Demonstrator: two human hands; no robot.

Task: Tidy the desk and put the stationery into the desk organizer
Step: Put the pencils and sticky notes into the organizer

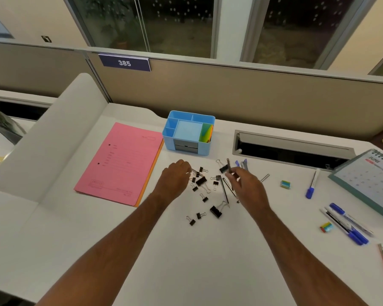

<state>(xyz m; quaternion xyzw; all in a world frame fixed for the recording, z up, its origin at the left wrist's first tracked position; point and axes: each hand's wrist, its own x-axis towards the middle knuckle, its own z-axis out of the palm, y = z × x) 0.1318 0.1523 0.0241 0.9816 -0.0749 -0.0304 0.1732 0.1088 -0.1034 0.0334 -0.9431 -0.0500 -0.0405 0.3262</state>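
A light blue desk organizer (170,141) stands at the back of the white desk, with coloured sticky notes in its right slot. Several black binder clips (201,181) lie scattered in front of it, with dark pencils (224,191) among them. My left hand (175,176) reaches over the clips' left edge, fingers curled around a small clip. My right hand (244,184) is blurred and pinches a thin dark pencil (228,165) that points up. Blue-capped pens (241,164) lie just beyond my right hand.
A pink folder (119,162) lies left of the organizer. A blue marker (312,184), more blue pens (345,223), two small erasers (285,184) (326,226) and a desk calendar (367,180) are at the right. A cable slot (292,146) opens behind them.
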